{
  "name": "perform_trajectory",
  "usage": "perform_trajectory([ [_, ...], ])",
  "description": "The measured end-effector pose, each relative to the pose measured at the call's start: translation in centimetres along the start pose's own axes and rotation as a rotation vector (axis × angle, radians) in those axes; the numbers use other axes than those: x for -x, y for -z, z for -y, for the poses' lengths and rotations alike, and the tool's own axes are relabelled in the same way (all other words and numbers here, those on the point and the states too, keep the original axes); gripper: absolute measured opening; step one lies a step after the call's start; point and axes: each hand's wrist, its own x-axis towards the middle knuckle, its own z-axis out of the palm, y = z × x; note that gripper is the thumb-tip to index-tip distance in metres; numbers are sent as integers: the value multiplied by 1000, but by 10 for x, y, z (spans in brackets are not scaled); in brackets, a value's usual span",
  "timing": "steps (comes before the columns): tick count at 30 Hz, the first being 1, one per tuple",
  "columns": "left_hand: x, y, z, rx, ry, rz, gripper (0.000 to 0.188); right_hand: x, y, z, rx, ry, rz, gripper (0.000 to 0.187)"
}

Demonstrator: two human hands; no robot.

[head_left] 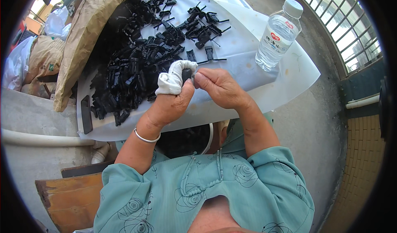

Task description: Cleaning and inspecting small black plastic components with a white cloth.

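My left hand [175, 98], its fingers covered by a white cloth glove [170, 82], is closed round a small black plastic part [187, 75]. Thumb and fingers of my right hand [223, 88] pinch at the right edge of that same part; their tips partly hide it. Both hands meet above the near side of a white sheet-covered table [248, 90]. Just beyond and to the left lies a big heap of black plastic parts [136, 67], many with thin stems. A single loose black part [209, 53] lies past my right hand.
A clear water bottle [278, 36] with a white cap stands at the table's right. Brown paper [89, 38] rises along the left side. A dark flat bar [86, 115] lies at the near left corner. Below the table edge, a white-rimmed container [210, 138] sits by my lap.
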Motion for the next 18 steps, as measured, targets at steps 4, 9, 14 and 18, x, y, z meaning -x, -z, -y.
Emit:
perform_trajectory([
  [4, -1, -2, 9, -187, -109, -5, 26, -1, -5, -2, 9, 13, -18, 23],
  [9, -4, -4, 6, -392, -285, -48, 24, 0, -15, -4, 101, 12, -150, 22],
  [14, -14, 2, 4, -796, -444, -52, 41, -5, 16, -17, 617, 123, -336, 14],
  [18, -16, 16, -4, -1018, -305, -128, 51, -2, 26, -25, 1031, -193, -466, 9],
])
